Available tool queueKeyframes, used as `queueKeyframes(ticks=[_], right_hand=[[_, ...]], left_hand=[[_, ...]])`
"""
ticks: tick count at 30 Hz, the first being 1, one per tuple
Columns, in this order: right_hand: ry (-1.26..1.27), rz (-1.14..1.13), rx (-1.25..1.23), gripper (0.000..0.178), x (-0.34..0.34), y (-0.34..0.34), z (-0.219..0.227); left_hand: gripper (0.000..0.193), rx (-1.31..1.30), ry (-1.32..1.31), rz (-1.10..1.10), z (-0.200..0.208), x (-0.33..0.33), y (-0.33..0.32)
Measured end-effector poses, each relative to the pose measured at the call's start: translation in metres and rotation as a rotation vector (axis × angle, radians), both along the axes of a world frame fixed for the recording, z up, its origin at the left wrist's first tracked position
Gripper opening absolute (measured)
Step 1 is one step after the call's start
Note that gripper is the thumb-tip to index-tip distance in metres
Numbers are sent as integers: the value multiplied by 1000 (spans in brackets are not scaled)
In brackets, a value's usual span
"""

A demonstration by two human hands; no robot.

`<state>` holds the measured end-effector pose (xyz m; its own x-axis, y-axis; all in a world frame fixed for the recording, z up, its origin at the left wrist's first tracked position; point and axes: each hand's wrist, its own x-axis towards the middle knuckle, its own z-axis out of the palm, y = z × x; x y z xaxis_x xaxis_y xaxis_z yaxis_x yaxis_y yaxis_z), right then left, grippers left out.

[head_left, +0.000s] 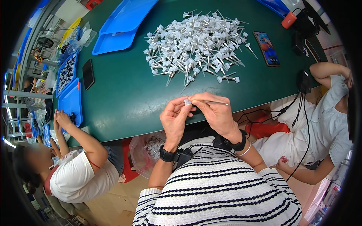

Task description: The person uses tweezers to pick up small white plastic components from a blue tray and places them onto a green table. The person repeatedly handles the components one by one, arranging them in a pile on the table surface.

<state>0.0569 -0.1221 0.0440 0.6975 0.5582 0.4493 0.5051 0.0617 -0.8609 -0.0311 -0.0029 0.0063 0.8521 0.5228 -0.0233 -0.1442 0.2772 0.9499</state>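
Observation:
Both of my hands meet just above the near edge of the green table (124,98). Between thumb and fingers, my left hand (174,119) pinches a small white plastic piece (187,101). My right hand (220,116) is closed on a slim metal tool (215,102) that looks like tweezers; its tip by the white piece is hidden by my fingers. Beyond my hands lies a large heap of white plastic pieces with thin metal stems (196,45). A few of these lie loose at the heap's near side.
Blue trays (113,42) lie at the far left, with a dark phone (88,74) near them. Another phone (267,49), screen lit, lies right of the heap. Co-workers sit left (81,175) and right (294,143). Black cables (303,109) hang over the right edge. A plastic bag (145,150) stands below the table.

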Motion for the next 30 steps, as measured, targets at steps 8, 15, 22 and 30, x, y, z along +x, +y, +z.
queueKeyframes(ticks=[8, 15, 22, 30], right_hand=[[20, 46, 72, 13, 7, -5, 16], [249, -70, 53, 13, 7, -21, -1], [348, -153, 108, 12, 6, -23, -33], [450, -100, 202, 16, 6, -27, -44]], left_hand=[[29, -75, -60, -6, 4, 4, 6], [27, -167, -12, -4, 6, 7, 10], [13, -198, -62, 5, 13, 11, 9], [5, -54, 51, 143, 40, -58, 22]])
